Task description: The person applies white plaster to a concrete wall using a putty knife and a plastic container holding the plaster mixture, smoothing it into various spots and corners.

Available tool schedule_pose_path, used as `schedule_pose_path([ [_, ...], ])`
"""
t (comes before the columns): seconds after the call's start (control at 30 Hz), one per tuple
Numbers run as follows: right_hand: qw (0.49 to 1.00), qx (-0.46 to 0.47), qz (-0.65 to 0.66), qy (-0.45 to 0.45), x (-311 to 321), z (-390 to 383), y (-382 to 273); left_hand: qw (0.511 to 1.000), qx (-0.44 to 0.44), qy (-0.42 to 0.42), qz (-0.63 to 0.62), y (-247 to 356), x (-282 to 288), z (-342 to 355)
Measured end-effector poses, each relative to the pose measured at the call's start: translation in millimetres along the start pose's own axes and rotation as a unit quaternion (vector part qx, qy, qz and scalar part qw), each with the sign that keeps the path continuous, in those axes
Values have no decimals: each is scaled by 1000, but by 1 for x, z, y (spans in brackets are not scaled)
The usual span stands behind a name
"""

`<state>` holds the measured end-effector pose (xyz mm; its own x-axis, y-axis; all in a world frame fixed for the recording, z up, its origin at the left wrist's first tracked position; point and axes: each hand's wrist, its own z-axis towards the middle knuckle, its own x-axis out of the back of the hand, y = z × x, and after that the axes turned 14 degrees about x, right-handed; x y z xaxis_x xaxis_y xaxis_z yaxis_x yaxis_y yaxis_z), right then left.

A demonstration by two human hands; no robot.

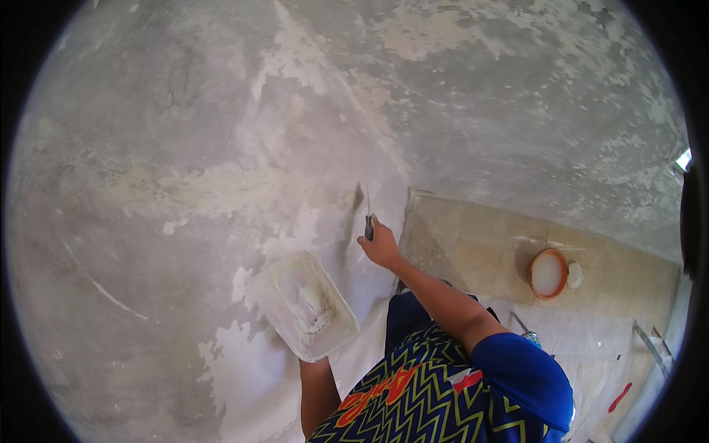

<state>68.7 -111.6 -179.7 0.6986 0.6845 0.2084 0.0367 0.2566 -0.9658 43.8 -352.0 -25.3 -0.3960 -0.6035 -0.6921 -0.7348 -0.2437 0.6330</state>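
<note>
My right hand (380,246) is closed round the dark handle of a putty knife (369,224). Its thin blade shows nearly edge-on, pointing up close to the wall (185,148); I cannot tell whether it touches. Lower left of that hand, a pale rectangular tray (284,310) coated with white putty is held up from below. Soft white putty (317,314) lies in its middle. My left forearm (317,395) rises to the tray's lower end, and the tray hides the left hand's fingers. Fresh white smears cover the wall around the tray.
A second patchy grey wall (517,111) meets the first at a corner. On the tiled floor (465,236) to the right stands an orange-rimmed bucket (531,274) of whitish liquid, beside a white lump (574,275). Farther right lie a red object (620,397) and a metal bar (648,341).
</note>
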Motion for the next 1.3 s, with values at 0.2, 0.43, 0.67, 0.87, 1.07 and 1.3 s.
schedule_pose_path([
  [0.2,997,-8,55,-44,-29,14,-47,999,-15,44,-4,-2,9,-24],
  [0.43,986,100,22,-130,-32,-62,-52,999,-2,41,-18,-14,19,-10],
  [0.67,989,92,24,-114,17,-76,-55,1000,11,13,-19,-10,6,5],
  [0.87,999,0,41,-35,15,-16,-6,998,-32,40,-29,-10,20,-7],
  [1.07,972,-128,165,-112,8,32,-12,992,-107,65,-16,-15,20,-23],
  [1.3,997,65,35,-28,-33,-8,-59,996,-72,53,-1,-11,10,-10],
])
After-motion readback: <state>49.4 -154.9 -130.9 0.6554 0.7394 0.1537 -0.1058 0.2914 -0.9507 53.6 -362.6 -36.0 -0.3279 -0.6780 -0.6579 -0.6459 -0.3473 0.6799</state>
